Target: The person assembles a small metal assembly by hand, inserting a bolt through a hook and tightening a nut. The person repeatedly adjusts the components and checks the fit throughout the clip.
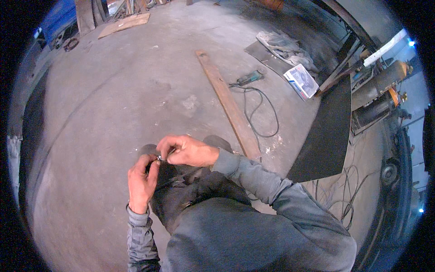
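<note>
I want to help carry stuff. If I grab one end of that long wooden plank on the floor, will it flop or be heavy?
The plank would probably stay stiff: it lies dead straight on the concrete floor. It looks long and solid, so likely heavy for you. Lying flat, it shouldn't roll.

— Where does the view sit?
— On the person's head, looking steeply down; the left hand [142, 181] and right hand [188, 150] meet close below the lens, near the picture's middle.
— How wide is it?
— A fisheye: beyond the hands the concrete floor [118, 99] runs far, edges bending at the rim.
— A second view?
— Only this one.
</note>
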Tool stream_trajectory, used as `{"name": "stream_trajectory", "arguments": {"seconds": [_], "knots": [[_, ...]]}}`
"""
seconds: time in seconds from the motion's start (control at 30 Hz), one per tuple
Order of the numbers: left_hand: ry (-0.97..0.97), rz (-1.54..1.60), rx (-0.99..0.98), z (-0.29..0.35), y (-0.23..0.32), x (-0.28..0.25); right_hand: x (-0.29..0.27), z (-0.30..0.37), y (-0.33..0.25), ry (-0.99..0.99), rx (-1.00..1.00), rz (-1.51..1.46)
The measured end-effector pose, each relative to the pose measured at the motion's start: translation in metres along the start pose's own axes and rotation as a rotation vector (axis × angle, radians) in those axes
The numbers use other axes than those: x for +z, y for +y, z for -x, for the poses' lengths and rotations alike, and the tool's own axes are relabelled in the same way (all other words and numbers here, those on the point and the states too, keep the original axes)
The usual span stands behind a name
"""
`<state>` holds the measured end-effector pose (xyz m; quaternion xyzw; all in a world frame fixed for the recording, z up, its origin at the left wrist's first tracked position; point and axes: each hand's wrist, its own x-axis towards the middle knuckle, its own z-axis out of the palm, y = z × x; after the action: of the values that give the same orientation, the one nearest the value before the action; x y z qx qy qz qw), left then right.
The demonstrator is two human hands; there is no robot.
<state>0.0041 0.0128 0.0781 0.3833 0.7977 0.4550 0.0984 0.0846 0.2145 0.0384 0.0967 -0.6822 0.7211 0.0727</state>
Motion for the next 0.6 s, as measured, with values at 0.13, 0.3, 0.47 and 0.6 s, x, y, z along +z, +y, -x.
{"name": "stream_trajectory", "arguments": {"seconds": [0.13, 0.3, 0.47, 0.6], "knots": [[-0.018, -0.039, 0.054, -0.002, 0.009, -0.001, 0.004, -0.001, -0.036, 0.129, 0.667, -0.121], [-0.039, -0.005, 0.039, -0.003, 0.01, 0.004, -0.002, -0.002, -0.028, 0.01, 0.477, -0.013], [0.066, -0.058, 0.098, -0.002, 0.009, -0.003, 0.009, -0.008, -0.027, 0.086, 0.322, -0.072], [0.024, -0.115, 0.201, -0.009, -0.003, -0.003, -0.002, -0.012, -0.052, 0.061, 0.742, -0.129]]}}
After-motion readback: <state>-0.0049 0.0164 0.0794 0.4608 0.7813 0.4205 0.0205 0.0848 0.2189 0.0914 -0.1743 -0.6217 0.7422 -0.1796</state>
